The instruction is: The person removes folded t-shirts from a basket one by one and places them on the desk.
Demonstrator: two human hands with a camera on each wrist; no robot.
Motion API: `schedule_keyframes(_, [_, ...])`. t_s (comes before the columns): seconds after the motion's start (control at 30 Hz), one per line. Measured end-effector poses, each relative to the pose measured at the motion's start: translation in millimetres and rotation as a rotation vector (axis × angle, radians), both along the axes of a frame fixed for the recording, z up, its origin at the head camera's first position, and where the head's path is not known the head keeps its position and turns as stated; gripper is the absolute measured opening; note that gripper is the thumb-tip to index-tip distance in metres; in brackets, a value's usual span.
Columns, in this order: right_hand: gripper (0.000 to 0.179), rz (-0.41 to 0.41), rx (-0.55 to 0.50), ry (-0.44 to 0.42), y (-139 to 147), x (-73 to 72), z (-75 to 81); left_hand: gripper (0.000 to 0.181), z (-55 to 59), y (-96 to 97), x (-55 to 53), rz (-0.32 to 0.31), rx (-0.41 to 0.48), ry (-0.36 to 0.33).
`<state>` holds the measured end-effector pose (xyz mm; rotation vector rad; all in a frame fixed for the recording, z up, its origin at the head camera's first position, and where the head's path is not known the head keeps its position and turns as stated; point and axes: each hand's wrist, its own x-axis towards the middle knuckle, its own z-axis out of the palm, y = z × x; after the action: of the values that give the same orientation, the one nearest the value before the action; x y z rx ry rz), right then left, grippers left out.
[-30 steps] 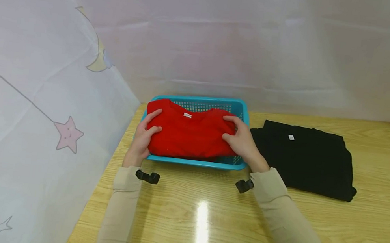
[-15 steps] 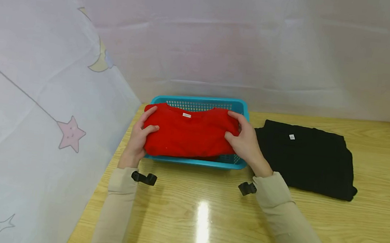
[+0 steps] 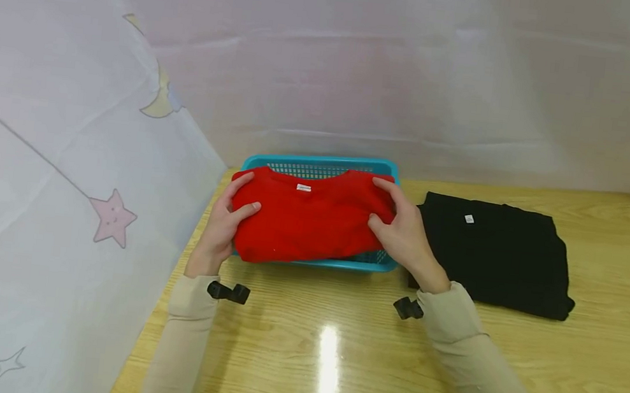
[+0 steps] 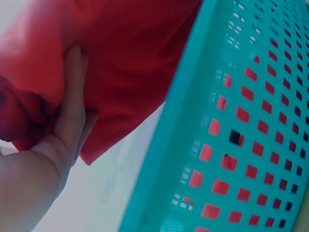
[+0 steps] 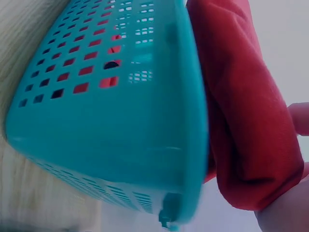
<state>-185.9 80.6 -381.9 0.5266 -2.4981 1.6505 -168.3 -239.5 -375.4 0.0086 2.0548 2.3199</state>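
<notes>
A folded red T-shirt [image 3: 312,225] with a white neck label spans between both hands over a blue plastic basket [image 3: 324,160]. My left hand [image 3: 224,222] grips its left end, thumb on top. The right hand [image 3: 407,238] pinches the opposite end the same way. In the left wrist view, fingers [image 4: 72,96] lie along the underside of the red cloth [image 4: 125,63], higher than the basket rim [image 4: 178,101]. The right wrist view has the rolled cloth edge [image 5: 251,111] just beyond the rim. Red shows through the basket's holes.
A folded black T-shirt [image 3: 499,257] with a small white label lies on the wooden table [image 3: 281,353] right of the basket. Pale printed cloth [image 3: 66,151] covers the left side, and a plain pale sheet [image 3: 361,86] hangs behind.
The red T-shirt has risen from inside the basket to over its rim, its front edge now overlapping the near rim. Both hands moved slightly apart with it.
</notes>
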Motion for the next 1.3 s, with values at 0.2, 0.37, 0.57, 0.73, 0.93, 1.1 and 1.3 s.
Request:
schedule_keyframes(0.2, [0.056,-0.003,-0.018,0.044,4.6,5.5,9.2,0.058,11.0,2.9,4.5,-0.022,0.022,0.013])
schedule_keyframes(0.37, [0.056,-0.008,-0.025,0.074,8.3,11.2,15.5,0.061,16.5,3.2,8.7,-0.067,0.056,0.048])
schedule_keyframes(0.57, [0.056,0.011,-0.03,0.073,10.7,18.9,21.2,0.058,20.3,4.1,15.6,-0.093,0.097,0.05])
schedule_keyframes(0.73, [0.055,0.052,-0.083,0.038,16.8,26.3,24.0,0.054,22.2,5.3,23.5,-0.074,0.106,0.047])
schedule_keyframes(0.93, [0.054,0.12,-0.184,-0.042,24.7,38.0,27.8,0.052,25.2,5.6,34.9,-0.064,0.1,0.051])
schedule_keyframes(1.1, [0.055,0.165,-0.246,-0.123,25.5,47.6,27.6,0.055,27.3,5.1,44.4,-0.076,0.152,0.034])
schedule_keyframes(1.3, [0.057,0.189,-0.277,-0.202,26.8,60.9,24.1,0.054,26.8,4.3,56.1,-0.044,0.277,-0.05])
